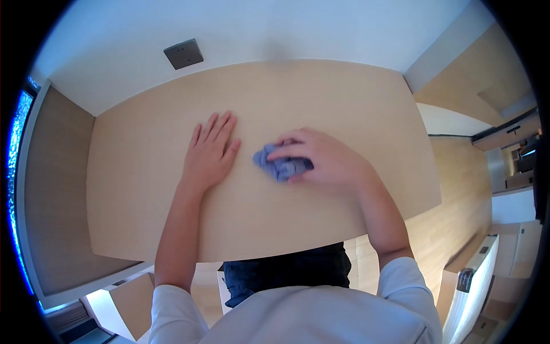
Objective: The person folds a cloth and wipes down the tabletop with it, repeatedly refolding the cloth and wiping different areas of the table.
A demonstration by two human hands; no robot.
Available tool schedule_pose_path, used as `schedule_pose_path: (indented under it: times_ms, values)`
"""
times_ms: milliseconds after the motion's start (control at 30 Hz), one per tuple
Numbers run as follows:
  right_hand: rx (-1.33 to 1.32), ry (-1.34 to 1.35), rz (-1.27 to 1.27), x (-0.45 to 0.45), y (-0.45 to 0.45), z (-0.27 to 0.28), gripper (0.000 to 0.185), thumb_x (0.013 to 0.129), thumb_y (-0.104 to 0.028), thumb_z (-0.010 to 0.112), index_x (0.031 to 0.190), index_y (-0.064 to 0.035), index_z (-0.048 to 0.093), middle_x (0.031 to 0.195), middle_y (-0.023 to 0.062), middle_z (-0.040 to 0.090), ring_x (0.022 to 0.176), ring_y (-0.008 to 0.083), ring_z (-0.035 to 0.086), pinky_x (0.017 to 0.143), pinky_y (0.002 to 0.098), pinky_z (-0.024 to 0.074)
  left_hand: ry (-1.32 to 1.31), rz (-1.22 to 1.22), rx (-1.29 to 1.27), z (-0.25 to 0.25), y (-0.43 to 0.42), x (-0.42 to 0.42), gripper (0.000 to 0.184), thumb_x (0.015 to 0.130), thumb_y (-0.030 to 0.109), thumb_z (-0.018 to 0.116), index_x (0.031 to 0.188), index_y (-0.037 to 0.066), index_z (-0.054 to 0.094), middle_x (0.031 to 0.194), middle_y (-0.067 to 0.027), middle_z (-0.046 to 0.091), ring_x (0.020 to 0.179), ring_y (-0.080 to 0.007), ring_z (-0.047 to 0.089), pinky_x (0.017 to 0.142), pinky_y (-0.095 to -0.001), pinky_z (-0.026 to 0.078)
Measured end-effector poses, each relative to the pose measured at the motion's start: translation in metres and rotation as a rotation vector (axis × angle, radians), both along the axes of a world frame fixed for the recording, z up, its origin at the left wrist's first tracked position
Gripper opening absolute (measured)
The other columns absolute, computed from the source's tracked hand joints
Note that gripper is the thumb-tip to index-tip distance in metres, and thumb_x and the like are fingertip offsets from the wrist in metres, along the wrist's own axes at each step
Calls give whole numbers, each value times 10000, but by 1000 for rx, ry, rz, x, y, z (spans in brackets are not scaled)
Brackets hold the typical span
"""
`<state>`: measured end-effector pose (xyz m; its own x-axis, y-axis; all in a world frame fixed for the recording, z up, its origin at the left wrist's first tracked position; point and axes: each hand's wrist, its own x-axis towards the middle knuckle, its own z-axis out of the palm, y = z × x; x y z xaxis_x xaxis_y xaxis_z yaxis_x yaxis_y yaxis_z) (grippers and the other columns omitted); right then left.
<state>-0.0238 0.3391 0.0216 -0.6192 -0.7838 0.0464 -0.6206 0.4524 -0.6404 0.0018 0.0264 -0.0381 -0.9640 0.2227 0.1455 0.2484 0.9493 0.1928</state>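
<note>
My left hand [212, 151] lies flat on the light wood tabletop [321, 223], its fingers stretched out toward the wall. To the right of it, a crumpled blue-grey cloth [279, 165] rests on the same surface. My right hand [321, 156] is closed over the cloth from the right side, fingers and thumb gripping it. Part of the cloth is hidden under the palm and fingers.
A dark socket plate [184, 54] is set in the white wall behind the table. A grey-brown panel [54, 189] borders the left side. Past the table's right edge is a wooden floor [464, 178]. My lap is against the front edge.
</note>
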Motion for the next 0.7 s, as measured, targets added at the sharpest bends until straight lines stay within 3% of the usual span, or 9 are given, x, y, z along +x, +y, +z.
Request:
schedule_pose_path:
  times_ms: [167, 267, 367, 467, 700]
  values:
    - [35, 342, -492, -25, 15, -24, 531, 896, -341, 878, 1407, -261, 754, 1505, 85, 643, 1371, 330, 586, 1152, 459, 513, -22, 13, 6, 5, 4, 0, 611, 1164, 448, 456, 1706, 167, 417, 1784, -30, 384, 1678, -256, 279, 1368, -513, 184]
    - [29, 281, -620, -37, 19, -33, 510, 927, -400, 851, 1407, -258, 756, 1498, 89, 653, 1346, 339, 602, 1144, 467, 519, -22, 14, 11, 2, 2, 2, 616, 1165, 457, 449, 1707, 166, 414, 1790, -29, 373, 1680, -253, 273, 1370, -511, 178]
    - [41, 411, -591, -35, 14, -42, 511, 929, -414, 844, 1409, -260, 758, 1474, 91, 669, 1314, 344, 619, 1138, 466, 521, -16, 8, 16, 0, 2, 1, 616, 1166, 460, 444, 1708, 169, 413, 1794, -25, 365, 1681, -251, 270, 1372, -511, 174]
    - [-20, 353, -449, -21, -2, -37, 510, 928, -418, 838, 1408, -264, 761, 1455, 99, 682, 1298, 340, 628, 1133, 469, 522, -24, 17, 27, 1, 1, -1, 615, 1165, 460, 446, 1708, 171, 414, 1794, -24, 365, 1681, -250, 270, 1371, -514, 173]
    - [-99, 379, 10, 19, -33, -33, 513, 917, -408, 839, 1403, -264, 758, 1433, 88, 665, 1266, 345, 627, 1104, 477, 532, -14, 1, 12, 3, 2, 1, 604, 1160, 424, 472, 1707, 175, 415, 1790, -24, 373, 1676, -252, 283, 1369, -519, 180]
